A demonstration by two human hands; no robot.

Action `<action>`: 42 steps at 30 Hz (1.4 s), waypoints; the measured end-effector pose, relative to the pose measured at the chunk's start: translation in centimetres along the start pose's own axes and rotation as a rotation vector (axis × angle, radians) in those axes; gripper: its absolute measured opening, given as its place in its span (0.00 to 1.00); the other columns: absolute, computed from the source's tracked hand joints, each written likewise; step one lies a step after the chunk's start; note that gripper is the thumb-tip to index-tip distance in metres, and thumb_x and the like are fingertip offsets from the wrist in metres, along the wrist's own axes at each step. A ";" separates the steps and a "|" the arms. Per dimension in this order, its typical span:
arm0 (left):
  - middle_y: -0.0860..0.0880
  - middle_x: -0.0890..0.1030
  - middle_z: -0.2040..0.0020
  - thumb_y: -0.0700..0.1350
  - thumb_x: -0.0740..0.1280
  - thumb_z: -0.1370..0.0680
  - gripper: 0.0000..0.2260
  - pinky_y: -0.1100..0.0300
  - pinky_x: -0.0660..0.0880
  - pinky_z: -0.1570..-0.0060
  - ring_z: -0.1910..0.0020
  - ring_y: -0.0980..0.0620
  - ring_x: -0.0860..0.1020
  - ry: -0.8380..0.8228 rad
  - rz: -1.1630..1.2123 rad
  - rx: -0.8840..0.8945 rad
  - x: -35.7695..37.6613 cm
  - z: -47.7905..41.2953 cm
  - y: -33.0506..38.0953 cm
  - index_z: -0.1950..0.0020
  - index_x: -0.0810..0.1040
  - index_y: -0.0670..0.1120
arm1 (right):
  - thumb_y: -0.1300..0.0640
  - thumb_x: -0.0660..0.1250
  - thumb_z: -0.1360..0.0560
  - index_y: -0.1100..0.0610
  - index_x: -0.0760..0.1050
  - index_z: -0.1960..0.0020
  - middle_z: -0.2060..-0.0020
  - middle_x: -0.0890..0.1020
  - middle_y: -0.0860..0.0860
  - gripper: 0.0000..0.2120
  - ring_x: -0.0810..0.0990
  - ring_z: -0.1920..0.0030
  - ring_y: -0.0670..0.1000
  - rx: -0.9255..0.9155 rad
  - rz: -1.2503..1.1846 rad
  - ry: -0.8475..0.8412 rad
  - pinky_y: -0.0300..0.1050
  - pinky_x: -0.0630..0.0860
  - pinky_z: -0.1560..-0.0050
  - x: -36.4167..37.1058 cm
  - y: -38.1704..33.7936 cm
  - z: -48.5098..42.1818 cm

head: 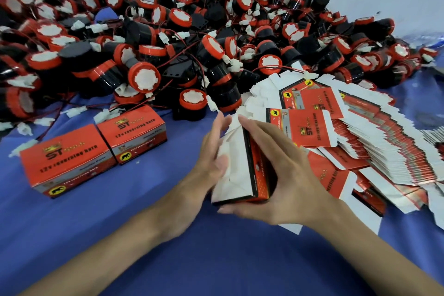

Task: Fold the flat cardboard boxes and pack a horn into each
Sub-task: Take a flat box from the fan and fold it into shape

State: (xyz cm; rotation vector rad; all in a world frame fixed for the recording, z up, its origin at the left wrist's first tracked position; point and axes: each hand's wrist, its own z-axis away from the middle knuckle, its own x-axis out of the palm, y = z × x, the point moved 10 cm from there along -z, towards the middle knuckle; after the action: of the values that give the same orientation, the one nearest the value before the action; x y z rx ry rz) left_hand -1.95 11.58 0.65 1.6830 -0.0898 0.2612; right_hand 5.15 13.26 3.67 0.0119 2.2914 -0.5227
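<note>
A half-folded cardboard box point(236, 170), white inside and red and black outside, stands on end between both hands above the blue cloth. My left hand point(211, 154) grips its white flaps from the left, thumb pressed on a flap. My right hand point(281, 175) grips its red side, thumb under the lower edge. Behind lies a large heap of red-and-black horns point(144, 77) with wires and white plugs. A fanned stack of flat boxes point(355, 134) spreads to the right.
Two closed red boxes, one point(64, 158) at the left and one point(133, 133) beside it, sit on the blue cloth point(120, 235). A pale wall rises behind the heap. More flat boxes lie at the far right edge.
</note>
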 end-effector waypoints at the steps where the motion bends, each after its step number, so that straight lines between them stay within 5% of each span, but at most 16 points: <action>1: 0.62 0.64 0.30 0.64 0.65 0.34 0.44 0.60 0.69 0.34 0.30 0.59 0.66 -0.018 0.024 0.007 -0.1 0.2 -0.5 0.24 0.48 0.53 | 0.37 0.76 0.40 0.61 0.62 0.29 0.37 0.72 0.54 0.49 0.74 0.38 0.51 -0.022 -0.004 0.015 0.46 0.71 0.36 0.2 0.1 0.3; 3: 0.63 0.71 0.32 0.53 0.66 0.30 0.37 0.53 0.70 0.34 0.32 0.56 0.72 -0.007 0.078 -0.064 -0.9 0.8 -1.9 0.27 0.49 0.63 | 0.37 0.76 0.40 0.61 0.61 0.28 0.37 0.72 0.55 0.50 0.74 0.37 0.52 -0.053 -0.029 0.027 0.48 0.72 0.37 0.0 -0.1 0.2; 5: 0.62 0.76 0.35 0.57 0.72 0.32 0.40 0.54 0.74 0.40 0.37 0.56 0.76 -0.037 0.138 -0.122 -1.5 1.2 -3.5 0.27 0.51 0.66 | 0.37 0.77 0.40 0.61 0.60 0.29 0.37 0.71 0.54 0.50 0.74 0.37 0.52 -0.069 -0.034 0.055 0.48 0.72 0.37 0.0 0.0 0.3; 9: 0.53 0.77 0.35 0.55 0.63 0.25 0.29 0.58 0.77 0.48 0.39 0.53 0.77 -0.211 0.107 -0.190 -0.9 1.3 -4.6 0.26 0.56 0.62 | 0.38 0.78 0.41 0.63 0.62 0.30 0.38 0.71 0.55 0.50 0.74 0.38 0.54 -0.094 -0.013 0.080 0.51 0.72 0.38 -0.2 -0.2 0.3; 16: 0.49 0.79 0.40 0.50 0.60 0.23 0.21 0.60 0.77 0.51 0.43 0.51 0.79 -0.180 0.081 -0.139 -1.3 0.8 -4.3 0.30 0.63 0.55 | 0.39 0.77 0.39 0.66 0.62 0.30 0.39 0.73 0.60 0.50 0.75 0.40 0.57 -0.067 -0.007 0.040 0.55 0.73 0.41 0.2 -0.3 0.2; 22: 0.46 0.79 0.42 0.45 0.63 0.23 0.20 0.60 0.78 0.54 0.45 0.49 0.80 -0.111 0.065 -0.061 -1.5 0.9 -3.5 0.32 0.64 0.53 | 0.37 0.72 0.33 0.62 0.59 0.29 0.38 0.72 0.60 0.44 0.73 0.38 0.57 -0.146 0.103 0.001 0.55 0.69 0.37 0.7 -1.9 0.2; 30: 0.47 0.83 0.46 0.47 0.64 0.26 0.20 0.59 0.79 0.56 0.47 0.48 0.82 -0.194 0.276 -0.274 -0.9 1.1 -4.5 0.34 0.70 0.50 | 0.37 0.74 0.36 0.64 0.60 0.30 0.38 0.73 0.61 0.48 0.74 0.38 0.57 -0.107 0.051 0.004 0.55 0.72 0.38 0.1 -1.3 -0.1; 35: 0.45 0.83 0.49 0.50 0.77 0.32 0.20 0.58 0.79 0.55 0.50 0.47 0.82 -0.268 0.375 -0.253 -0.8 1.1 -3.4 0.43 0.81 0.47 | 0.37 0.73 0.36 0.62 0.58 0.29 0.36 0.70 0.57 0.48 0.70 0.34 0.53 -0.103 -0.013 -0.015 0.51 0.68 0.34 0.2 -1.8 -0.2; 40: 0.46 0.84 0.51 0.48 0.80 0.35 0.21 0.60 0.79 0.64 0.55 0.48 0.83 -0.342 0.488 -0.200 -1.1 1.2 -2.3 0.44 0.82 0.47 | 0.38 0.72 0.33 0.58 0.54 0.27 0.30 0.63 0.55 0.46 0.62 0.27 0.52 -0.136 -0.002 0.003 0.60 0.64 0.31 0.2 -2.3 -0.1; 42: 0.47 0.83 0.47 0.47 0.80 0.35 0.25 0.58 0.80 0.59 0.50 0.48 0.83 -0.297 0.448 -0.127 -1.7 0.7 -1.7 0.39 0.79 0.48 | 0.39 0.73 0.32 0.58 0.53 0.27 0.27 0.58 0.56 0.46 0.58 0.25 0.56 -0.147 0.064 0.014 0.64 0.61 0.31 0.5 -2.2 -0.2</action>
State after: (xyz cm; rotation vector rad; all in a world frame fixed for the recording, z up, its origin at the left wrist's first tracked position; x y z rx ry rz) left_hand -3.15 10.94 -1.48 1.5499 -0.6959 0.3295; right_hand 4.29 11.20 4.25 0.0173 2.3298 -0.3210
